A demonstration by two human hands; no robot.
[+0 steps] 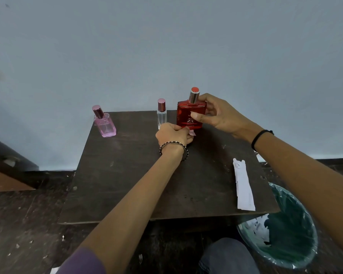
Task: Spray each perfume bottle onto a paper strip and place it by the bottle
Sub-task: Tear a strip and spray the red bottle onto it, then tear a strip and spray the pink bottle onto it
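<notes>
Red bottle (190,115) held, two bottles standing

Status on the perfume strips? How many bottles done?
Done: none that shows; no strip lies by the pink bottle or the clear bottle. In hand: the right hand holds the red bottle, cap on, while the left hand pinches a small bit of paper below it. Left: likely all three sprays and placements; unused strips sit at the table's right edge.
</notes>
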